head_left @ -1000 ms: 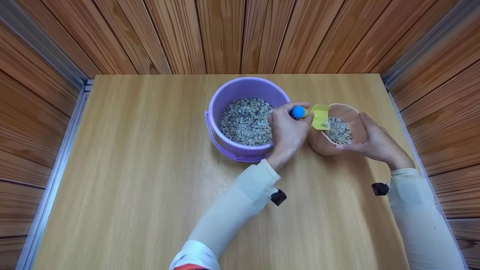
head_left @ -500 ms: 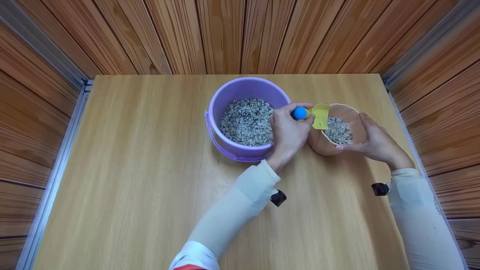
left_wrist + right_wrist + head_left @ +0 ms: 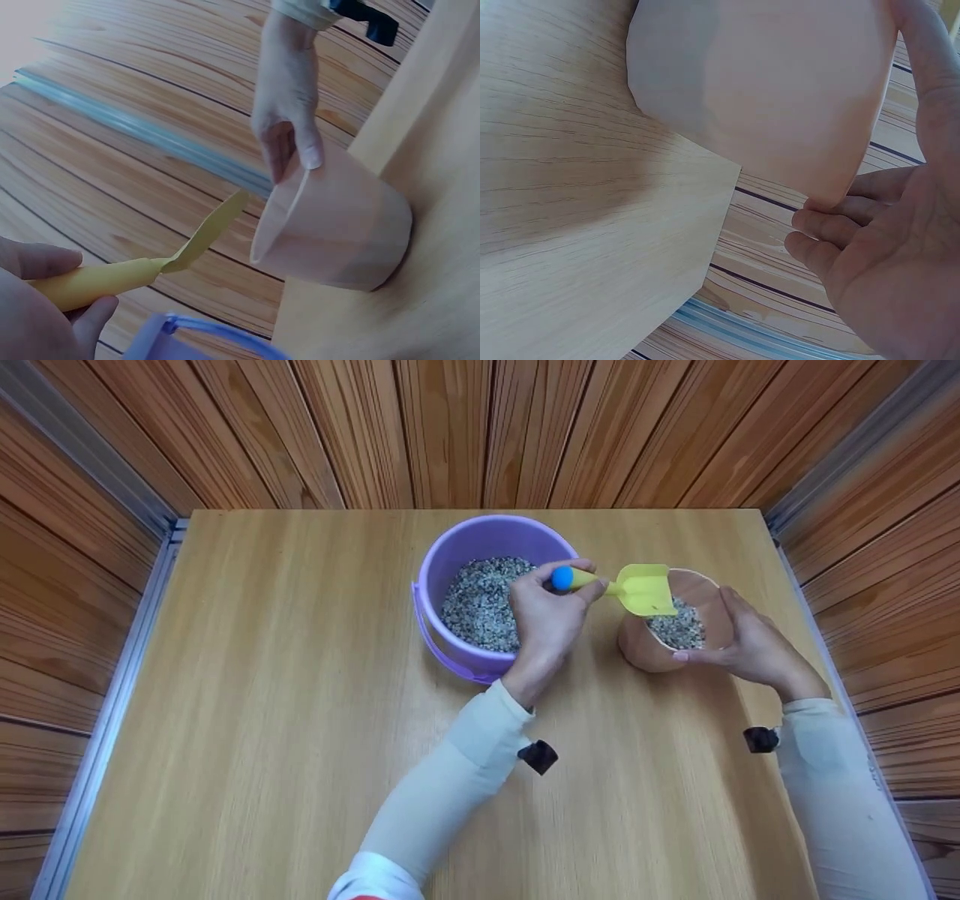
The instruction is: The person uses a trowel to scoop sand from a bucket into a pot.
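My left hand (image 3: 551, 615) pinches the handle of a small yellow toy shovel (image 3: 646, 589) with a blue handle end. Its blade hangs over the near-left rim of a pinkish-orange pot (image 3: 651, 649), and no gravel shows on it. In the left wrist view the shovel (image 3: 97, 283) tilts upward toward its tip, apart from the pot (image 3: 349, 221). Grey gravel (image 3: 681, 631) lies inside the pot. My right hand (image 3: 757, 645) grips the pot's right rim, thumb and fingers spread around it; the right wrist view shows fingers (image 3: 821, 255) beside the wall.
Left of the pot stands a purple bucket (image 3: 499, 534) partly filled with gravel (image 3: 484, 604), its handle lowered at the left. My left hand is over the bucket's right rim. Wood-patterned panels (image 3: 450, 435) enclose the wooden table (image 3: 300, 697) at the back and sides.
My left hand has shifted left, toward the bucket, and the shovel has turned so its blade and handle show more. Grains at the blade's lip are gone. Right hand and pot stay put.
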A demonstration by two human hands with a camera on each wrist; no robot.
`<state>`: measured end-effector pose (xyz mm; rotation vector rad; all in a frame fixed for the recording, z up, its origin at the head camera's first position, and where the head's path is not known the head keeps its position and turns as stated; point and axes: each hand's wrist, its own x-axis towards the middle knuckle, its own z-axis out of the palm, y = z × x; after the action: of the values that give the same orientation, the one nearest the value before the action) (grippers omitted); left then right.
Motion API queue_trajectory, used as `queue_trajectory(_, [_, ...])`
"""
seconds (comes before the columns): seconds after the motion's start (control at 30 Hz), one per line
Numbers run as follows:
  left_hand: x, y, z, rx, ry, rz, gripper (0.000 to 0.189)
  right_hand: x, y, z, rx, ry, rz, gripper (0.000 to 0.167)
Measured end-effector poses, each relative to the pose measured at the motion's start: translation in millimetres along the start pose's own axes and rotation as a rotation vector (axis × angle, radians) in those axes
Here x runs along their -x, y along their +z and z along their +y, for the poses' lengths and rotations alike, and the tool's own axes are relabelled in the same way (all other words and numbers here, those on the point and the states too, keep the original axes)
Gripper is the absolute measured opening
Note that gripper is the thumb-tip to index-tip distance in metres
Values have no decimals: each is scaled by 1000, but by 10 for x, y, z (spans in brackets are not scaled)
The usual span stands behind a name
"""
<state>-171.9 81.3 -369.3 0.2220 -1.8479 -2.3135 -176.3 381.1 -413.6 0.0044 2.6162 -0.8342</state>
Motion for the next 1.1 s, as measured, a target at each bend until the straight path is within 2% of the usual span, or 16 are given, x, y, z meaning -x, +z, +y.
queue_trajectory(0.43, [-69, -401, 277, 126, 33, -19, 18, -6, -1, 13, -4, -6, 7, 140])
queue_trajectory(0.67, [-116, -662, 342, 181, 47, -29, 19, -1, -1, 8, -8, -27, 12, 137])
queue_trajectory(0.93, [-185, -1015, 385, 215, 11, 51, 18, 7, -2, 5, -11, -33, 10, 135])
queue_trajectory(1.1, [-222, -1181, 365, 222, -5, 101, 19, 13, -4, 12, -22, -24, 7, 136])
